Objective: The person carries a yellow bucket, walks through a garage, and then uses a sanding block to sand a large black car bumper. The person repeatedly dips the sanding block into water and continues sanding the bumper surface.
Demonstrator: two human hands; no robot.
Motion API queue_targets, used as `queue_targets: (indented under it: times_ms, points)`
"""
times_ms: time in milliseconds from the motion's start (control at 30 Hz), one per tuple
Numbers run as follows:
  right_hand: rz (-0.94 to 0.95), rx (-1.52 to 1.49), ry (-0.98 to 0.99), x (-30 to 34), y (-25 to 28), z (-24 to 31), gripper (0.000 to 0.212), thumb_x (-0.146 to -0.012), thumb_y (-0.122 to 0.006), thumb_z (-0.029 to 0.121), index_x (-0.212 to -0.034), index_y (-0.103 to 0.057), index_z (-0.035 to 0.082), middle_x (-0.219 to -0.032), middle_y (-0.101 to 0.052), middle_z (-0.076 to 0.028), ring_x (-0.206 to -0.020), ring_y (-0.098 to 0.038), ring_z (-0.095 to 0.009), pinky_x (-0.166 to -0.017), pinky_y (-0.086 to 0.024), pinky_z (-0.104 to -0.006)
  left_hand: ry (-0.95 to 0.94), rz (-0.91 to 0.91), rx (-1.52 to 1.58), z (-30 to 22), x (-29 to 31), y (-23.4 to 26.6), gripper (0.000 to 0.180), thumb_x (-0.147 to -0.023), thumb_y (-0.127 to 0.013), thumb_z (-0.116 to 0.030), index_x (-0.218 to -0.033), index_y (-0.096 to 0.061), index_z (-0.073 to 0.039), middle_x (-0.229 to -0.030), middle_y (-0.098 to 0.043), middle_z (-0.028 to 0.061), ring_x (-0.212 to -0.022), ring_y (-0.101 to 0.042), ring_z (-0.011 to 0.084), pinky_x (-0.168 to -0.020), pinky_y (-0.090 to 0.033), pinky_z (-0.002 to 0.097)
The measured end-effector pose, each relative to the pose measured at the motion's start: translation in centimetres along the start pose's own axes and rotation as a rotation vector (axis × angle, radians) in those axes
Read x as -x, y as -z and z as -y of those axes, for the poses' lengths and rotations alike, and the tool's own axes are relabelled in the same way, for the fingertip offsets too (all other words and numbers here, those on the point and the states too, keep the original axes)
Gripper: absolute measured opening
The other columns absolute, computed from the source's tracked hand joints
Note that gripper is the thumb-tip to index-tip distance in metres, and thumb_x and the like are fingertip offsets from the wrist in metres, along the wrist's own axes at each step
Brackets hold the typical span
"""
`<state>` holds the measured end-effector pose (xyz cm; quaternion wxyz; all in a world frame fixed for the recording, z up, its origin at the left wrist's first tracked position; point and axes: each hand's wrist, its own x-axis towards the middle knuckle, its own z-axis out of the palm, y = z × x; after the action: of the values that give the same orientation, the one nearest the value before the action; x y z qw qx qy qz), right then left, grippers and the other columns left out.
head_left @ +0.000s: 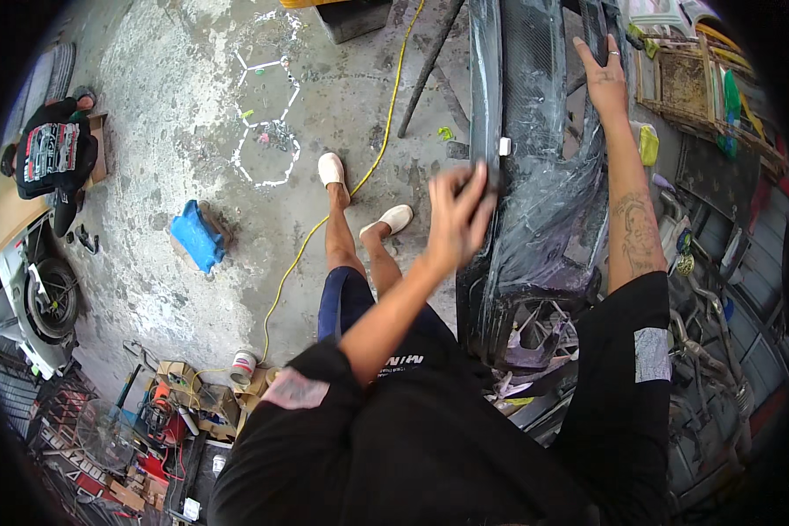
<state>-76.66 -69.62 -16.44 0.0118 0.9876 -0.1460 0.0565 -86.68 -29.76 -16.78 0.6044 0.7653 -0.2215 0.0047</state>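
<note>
A large black car bumper with mesh panels and greyish, dusty smears stretches away from me on the right. Against its left edge, my left hand is closed with curled fingers, slightly blurred by motion. Something dark shows at those fingertips, but I cannot make out what it is. Farther along, my right hand rests on the bumper's far right part, its fingers spread and nothing held. A small white piece sits on the bumper just beyond my left hand.
A yellow cord crosses the concrete floor past my feet. Left of me lies a blue cloth-like bundle. A person in black crouches at far left near a motorcycle wheel. Metal pipes and scrap crowd the right side.
</note>
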Motion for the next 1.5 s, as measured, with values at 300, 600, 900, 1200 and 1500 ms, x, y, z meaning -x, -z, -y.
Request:
queue_targets:
  times_ms: [300,600,900,1200,1500]
  points:
    - [-0.078,0.05,0.132,-1.6,-1.8,-1.4,0.054,-0.104,-0.042,0.015,-0.147,-0.054,0.045,-0.164,-0.032,-0.026,-0.142,-0.045,-0.047,-0.114,-0.042,-0.0425,-0.054,-0.212,-0.011,4.0,-14.3,-1.6,0.047,-0.09,-0.072,-0.011,-0.134,-0.064,0.0,-0.121,-0.055,0.0243,-0.11,-0.052,0.0408,-0.096,-0.043,0.0493]
    - [-0.028,-0.092,0.019,-2.6,0.1,-0.2,0.044,-0.105,-0.048,0.04,-0.149,-0.053,0.039,-0.165,-0.033,-0.024,-0.144,-0.044,-0.044,-0.115,-0.039,-0.0407,-0.046,-0.241,-0.036,4.8,-18.4,-1.7,0.05,-0.088,-0.076,-0.014,-0.136,-0.066,-0.004,-0.12,-0.058,0.0255,-0.109,-0.055,0.0396,-0.097,-0.045,0.0481]
    - [-0.011,-0.416,-0.454,-0.7,5.1,5.9,0.089,-0.09,-0.066,0.063,-0.157,-0.043,0.009,-0.158,-0.046,-0.023,-0.142,-0.047,-0.042,-0.114,-0.04,-0.0414,-0.061,-0.059,-0.064,0.4,-9.2,-1.1,0.054,-0.089,-0.075,-0.012,-0.141,-0.063,-0.004,-0.123,-0.056,0.0256,-0.114,-0.054,0.0387,-0.102,-0.044,0.047]
    - [-0.067,-0.358,-0.403,-0.2,3.2,2.8,0.095,-0.088,-0.067,0.065,-0.162,-0.035,0.016,-0.153,-0.051,-0.025,-0.136,-0.052,-0.045,-0.113,-0.042,-0.0467,-0.012,0.087,-0.038,-1.2,-5.6,-0.9,0.059,-0.086,-0.076,-0.008,-0.142,-0.063,-0.004,-0.124,-0.057,0.0211,-0.114,-0.055,0.0348,-0.1,-0.044,0.0454]
    - [-0.036,-0.517,-0.51,-0.7,7.4,9.2,0.081,-0.096,-0.07,0.046,-0.161,-0.037,0.011,-0.157,-0.046,-0.025,-0.145,-0.045,-0.041,-0.118,-0.037,-0.0423,-0.051,-0.244,0.028,12.3,-34.4,-5.9,0.046,-0.09,-0.078,-0.018,-0.131,-0.066,0.0,-0.114,-0.055,0.0214,-0.105,-0.058,0.0353,-0.095,-0.048,0.0414]
